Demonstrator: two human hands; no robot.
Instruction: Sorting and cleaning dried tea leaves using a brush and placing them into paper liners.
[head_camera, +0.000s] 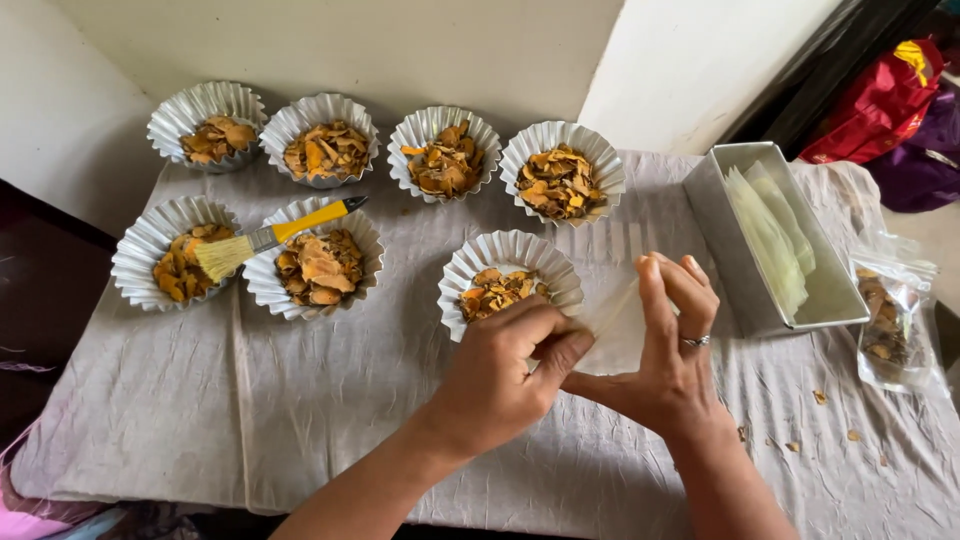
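Grey crumpled cloth (300, 400) covers the table, pale wall behind. Both hands meet over the near middle of it, working one clear plastic pouch (612, 330). Left hand (500, 375) is curled nearly closed, thumb and forefinger pinching the pouch's near edge. Right hand (672, 350) is half open, fingers up and spread w/ a ring on one, the film pressed btwn thumb and fingers, likely to part the mouth, though whether it's open can't be told. Just beyond the left hand, touching distance, sits a fluted metal cup (510, 280) of orange dried slices. Six more filled cups (445, 155) stand further off to the left and ahead in two rows. A yellow-handled brush (275, 235) lies bridging two of them, off the cloth. To the right of the right hand, a metal tray (720, 235) stocks spare pouches; beyond it lies a filled bag (885, 320).
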